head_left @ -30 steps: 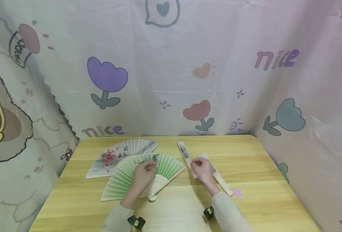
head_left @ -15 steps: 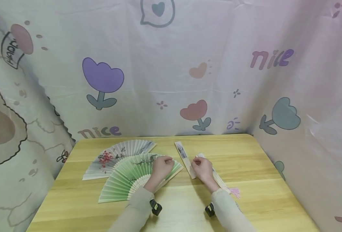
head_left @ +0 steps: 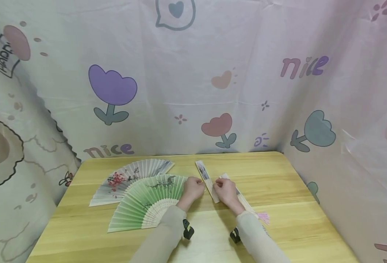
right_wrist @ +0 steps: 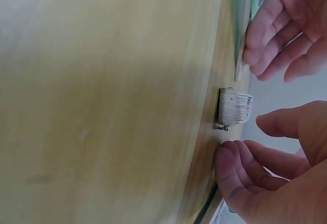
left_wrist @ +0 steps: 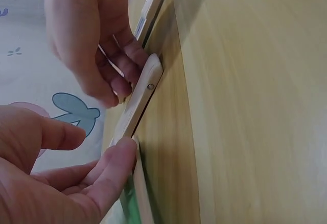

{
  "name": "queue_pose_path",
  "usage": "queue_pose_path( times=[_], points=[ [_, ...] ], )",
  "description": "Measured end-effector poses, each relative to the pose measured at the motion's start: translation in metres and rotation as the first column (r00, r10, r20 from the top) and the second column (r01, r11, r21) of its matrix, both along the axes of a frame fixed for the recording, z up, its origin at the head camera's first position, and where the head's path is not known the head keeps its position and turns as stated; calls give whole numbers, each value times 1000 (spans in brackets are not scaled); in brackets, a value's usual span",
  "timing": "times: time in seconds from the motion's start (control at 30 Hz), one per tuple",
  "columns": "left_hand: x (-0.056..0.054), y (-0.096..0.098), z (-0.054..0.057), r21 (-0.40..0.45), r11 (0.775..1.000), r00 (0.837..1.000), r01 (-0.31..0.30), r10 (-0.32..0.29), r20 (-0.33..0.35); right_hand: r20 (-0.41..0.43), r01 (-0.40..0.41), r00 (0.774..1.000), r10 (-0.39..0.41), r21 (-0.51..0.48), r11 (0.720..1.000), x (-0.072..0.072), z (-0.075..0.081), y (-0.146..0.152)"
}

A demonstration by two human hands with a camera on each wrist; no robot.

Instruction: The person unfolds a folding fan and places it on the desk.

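A folded fan (head_left: 207, 179) lies between my two hands, its riveted end nearer me; the left wrist view shows that wooden end (left_wrist: 138, 93) close up. My left hand (head_left: 192, 189) is at the right edge of the open green fan (head_left: 157, 197), thumb apart from the relaxed fingers. Its fingertips are close to that edge; contact cannot be told. My right hand (head_left: 225, 191) hovers on the other side of the folded fan, fingers loosely bent and thumb apart (right_wrist: 271, 168). Under that hand lies a second folded fan (head_left: 246, 202) with a pink tassel (head_left: 263, 217).
An open grey-white fan (head_left: 141, 171) with red blossoms lies behind the green one, partly covered by it. All rest on a wooden table (head_left: 279, 182). A printed curtain (head_left: 167, 84) encloses the back and sides.
My left hand has moved right across the green fan to its right edge, near the middle folded fan. My right hand has stayed almost in place. The view has shifted slightly.
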State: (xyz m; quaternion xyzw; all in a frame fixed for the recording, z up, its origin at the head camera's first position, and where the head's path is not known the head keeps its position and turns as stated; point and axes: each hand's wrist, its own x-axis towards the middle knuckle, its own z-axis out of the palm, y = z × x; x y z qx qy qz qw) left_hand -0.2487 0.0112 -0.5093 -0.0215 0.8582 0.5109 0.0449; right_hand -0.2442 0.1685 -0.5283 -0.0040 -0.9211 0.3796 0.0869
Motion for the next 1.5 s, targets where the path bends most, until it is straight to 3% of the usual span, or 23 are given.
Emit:
queue_pose_path(
  times=[0.23, 0.53, 0.77, 1.0, 1.17, 1.33, 1.5],
  points=[
    [-5, 5, -7, 45, 999, 1000, 3, -3, 15, 11, -29, 1000, 29, 24, 999, -3, -3, -4],
    [-8, 12, -7, 95, 995, 997, -8, 1, 79, 21, -38, 999, 36, 90, 995, -3, -4, -7],
    [-11, 15, -11, 182, 983, 995, 13, -30, 91, 6, -18, 1000, 18, 52, 998, -2, -2, -9],
    [-10, 15, -11, 380, 925, 982, -29, -44, 182, 14, 0, 1000, 0, 2, 1000, -2, -1, -8],
    [-8, 15, -10, 430, 900, 974, -66, -37, 225, 29, 0, 1000, 1, -58, 998, -2, -1, -4],
    [-9, 15, -11, 481, 872, 974, -96, -18, 227, 57, 13, 998, -6, -139, 990, -2, 3, -1],
    [-10, 11, -8, 544, 831, 979, -115, 1, 205, 100, 44, 995, -18, -271, 962, 1, 13, -2]
  ],
)
